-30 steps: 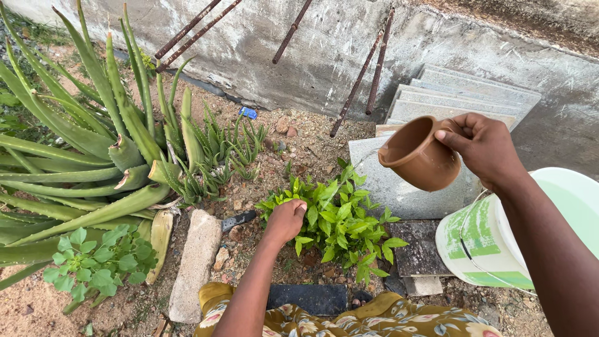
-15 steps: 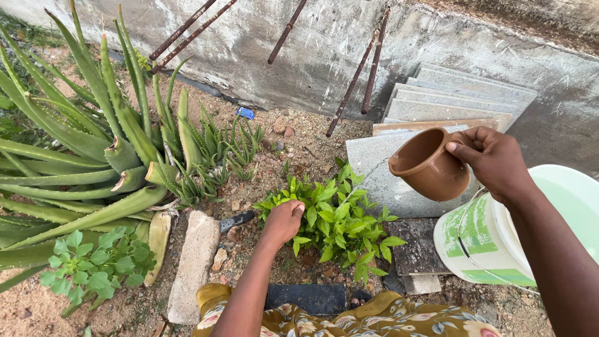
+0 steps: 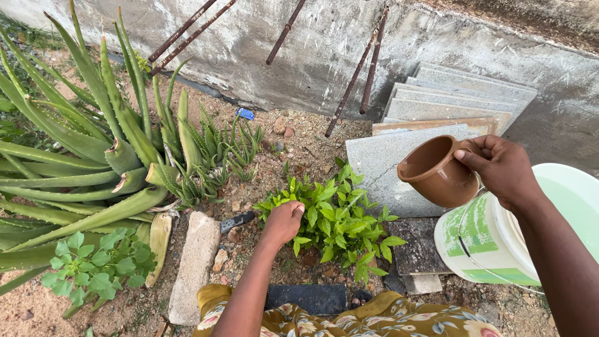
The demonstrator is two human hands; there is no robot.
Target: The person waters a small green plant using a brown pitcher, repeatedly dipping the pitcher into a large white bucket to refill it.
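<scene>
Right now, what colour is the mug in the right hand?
Plain brown, inside and out. The mug, held by the right hand, shows best in the head view.

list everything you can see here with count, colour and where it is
brown mug: one, brown, held tilted above the stone slabs, right of the leafy plant
leafy plant: one, bright green, centre, in the soil
aloe plants: a clump, green, left side
small round-leaved plant: one, green, lower left
bucket: one, white with green patches, lower right
stone slabs: a stack, grey, leaning on the wall at upper right
rusty rods: several, brown, sticking out along the concrete wall
stone block: one, pale, below the aloe
left hand: in the leafy plant's leaves
right hand: gripping the mug's handle
</scene>
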